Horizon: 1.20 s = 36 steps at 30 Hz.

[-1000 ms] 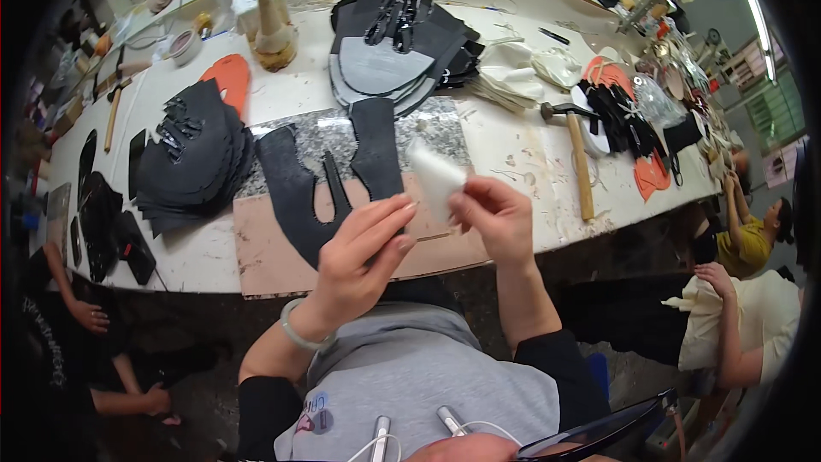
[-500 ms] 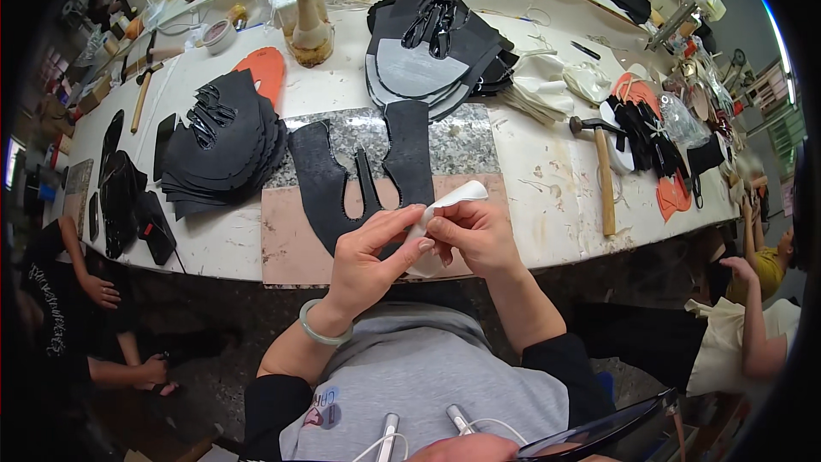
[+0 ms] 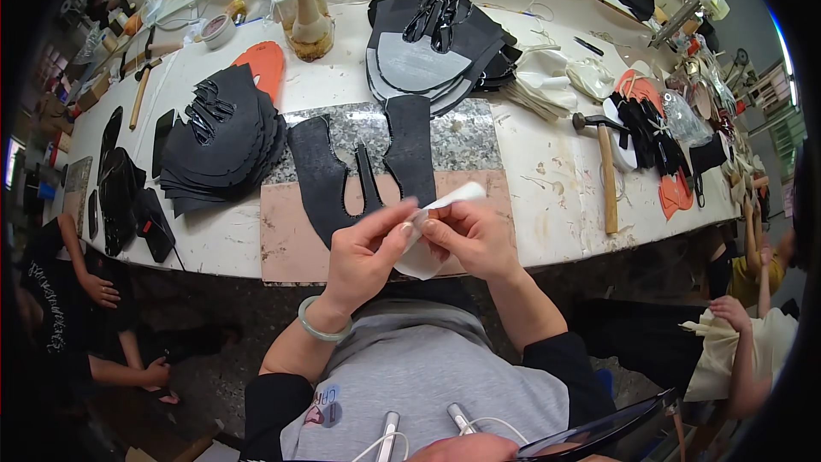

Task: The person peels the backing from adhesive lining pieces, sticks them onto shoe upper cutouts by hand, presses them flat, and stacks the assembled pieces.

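The white piece is between the two hands at the near edge of the table, pinched from both sides just where the fingertips nearly meet. The right hand has its thumb and curled fingers clamped on its middle, with one rolled-looking end sticking out past the knuckles, away from the body, and a wider flap hanging below the fingers toward the body. The left hand, with a pale bangle at its wrist, has thumb and fingertips together on the side facing it; its upper fingers are blurred. Beneath and beyond the hands, a black cut-out piece lies across a pink board and a speckled stone slab. One second ago only the right hand held the white piece, which stood up blurred, and the left hand was apart from it, palm turned toward it. Since half a second ago, the flap below the fingers shows broader, while the black cut-out piece and the hammer on the right lie as they did.
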{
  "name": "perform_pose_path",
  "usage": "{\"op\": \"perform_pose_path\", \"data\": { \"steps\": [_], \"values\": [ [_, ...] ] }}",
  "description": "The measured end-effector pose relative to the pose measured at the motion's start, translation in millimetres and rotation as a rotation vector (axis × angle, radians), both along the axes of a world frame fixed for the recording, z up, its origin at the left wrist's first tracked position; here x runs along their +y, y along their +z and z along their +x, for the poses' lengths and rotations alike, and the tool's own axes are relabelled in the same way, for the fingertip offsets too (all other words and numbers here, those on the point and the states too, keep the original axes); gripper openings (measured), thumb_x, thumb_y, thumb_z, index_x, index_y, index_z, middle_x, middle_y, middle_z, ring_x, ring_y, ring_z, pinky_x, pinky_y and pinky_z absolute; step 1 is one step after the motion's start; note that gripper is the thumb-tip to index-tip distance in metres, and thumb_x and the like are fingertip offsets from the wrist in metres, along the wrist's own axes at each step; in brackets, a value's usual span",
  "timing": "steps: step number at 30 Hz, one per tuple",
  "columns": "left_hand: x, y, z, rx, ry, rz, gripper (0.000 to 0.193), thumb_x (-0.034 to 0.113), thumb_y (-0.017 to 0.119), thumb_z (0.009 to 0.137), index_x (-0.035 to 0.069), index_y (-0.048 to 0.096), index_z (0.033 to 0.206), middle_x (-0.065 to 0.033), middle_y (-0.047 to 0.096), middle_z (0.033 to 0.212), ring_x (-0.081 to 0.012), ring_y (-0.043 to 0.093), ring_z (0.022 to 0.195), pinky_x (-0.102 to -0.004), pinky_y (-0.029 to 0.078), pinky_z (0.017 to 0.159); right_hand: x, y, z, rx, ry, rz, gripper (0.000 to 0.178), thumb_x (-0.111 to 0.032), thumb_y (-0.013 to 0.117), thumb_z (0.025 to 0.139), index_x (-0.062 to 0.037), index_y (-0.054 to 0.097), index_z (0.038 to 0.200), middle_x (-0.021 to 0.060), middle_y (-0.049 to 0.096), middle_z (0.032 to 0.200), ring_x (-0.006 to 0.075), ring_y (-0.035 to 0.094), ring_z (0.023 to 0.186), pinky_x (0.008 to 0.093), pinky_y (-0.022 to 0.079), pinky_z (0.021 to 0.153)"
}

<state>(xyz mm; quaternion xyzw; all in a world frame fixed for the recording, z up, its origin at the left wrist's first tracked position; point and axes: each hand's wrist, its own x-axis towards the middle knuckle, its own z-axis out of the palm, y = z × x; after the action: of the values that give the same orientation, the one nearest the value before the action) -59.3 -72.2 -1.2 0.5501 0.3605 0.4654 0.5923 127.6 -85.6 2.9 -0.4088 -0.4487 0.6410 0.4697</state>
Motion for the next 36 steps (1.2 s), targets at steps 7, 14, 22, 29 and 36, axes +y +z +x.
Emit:
{"op": "perform_pose_path", "data": {
  "steps": [7,14,22,29,36],
  "values": [
    [15.0,-5.4,-7.1,0.187,0.361,0.126,0.025,-0.003,0.057,0.092,0.001,0.054,0.116,-0.0045,0.068,0.090,-0.0034,0.057,0.070,-0.0175,0.049,0.067,-1.4,-12.1,33.9,-0.005,-0.176,-0.031,0.008,-0.005,0.056,0.086,0.0014,0.061,0.088,0.0022,0.059,0.079,0.0110,0.058,0.071,0.0242,0.049,0.068],
    [23.9,-18.2,-41.3,0.034,0.320,0.054,0.019,-0.009,0.054,0.089,-0.002,0.066,0.102,-0.0020,0.061,0.099,-0.0031,0.055,0.078,-0.0186,0.045,0.067,1.9,20.8,149.1,-0.364,-0.763,0.323,0.009,-0.009,0.053,0.082,-0.0020,0.055,0.077,0.0003,0.052,0.075,0.0087,0.045,0.071,0.0214,0.036,0.068],
    [5.6,-3.1,-29.2,0.163,0.288,0.134,0.026,-0.007,0.055,0.090,-0.008,0.065,0.114,-0.0116,0.053,0.136,-0.0097,0.061,0.091,-0.0214,0.051,0.069,32.6,17.5,141.0,-1.549,-0.383,0.257,0.036,-0.036,0.076,0.081,-0.0021,0.069,0.091,0.0082,0.067,0.080,0.0206,0.060,0.067,0.0329,0.047,0.060],
    [-10.0,-5.9,-19.0,0.367,0.341,0.379,0.033,-0.008,0.058,0.088,-0.010,0.061,0.120,-0.0210,0.050,0.139,-0.0145,0.066,0.082,-0.0221,0.054,0.062,5.0,25.1,-4.5,-0.757,-0.211,0.448,0.098,-0.028,0.089,0.068,-0.0008,0.036,0.145,0.0113,0.063,0.103,0.0170,0.057,0.075,0.0314,0.051,0.065],
    [-23.5,-1.8,-24.2,0.352,0.386,0.280,0.031,-0.004,0.066,0.085,-0.007,0.065,0.116,-0.0189,0.060,0.125,-0.0169,0.066,0.088,-0.0245,0.053,0.067,13.6,-5.0,-19.3,-0.449,-0.222,0.314,0.065,-0.007,0.072,0.087,0.0015,0.041,0.142,0.0084,0.068,0.092,0.0114,0.063,0.076,0.0250,0.051,0.065]
  ]
}}
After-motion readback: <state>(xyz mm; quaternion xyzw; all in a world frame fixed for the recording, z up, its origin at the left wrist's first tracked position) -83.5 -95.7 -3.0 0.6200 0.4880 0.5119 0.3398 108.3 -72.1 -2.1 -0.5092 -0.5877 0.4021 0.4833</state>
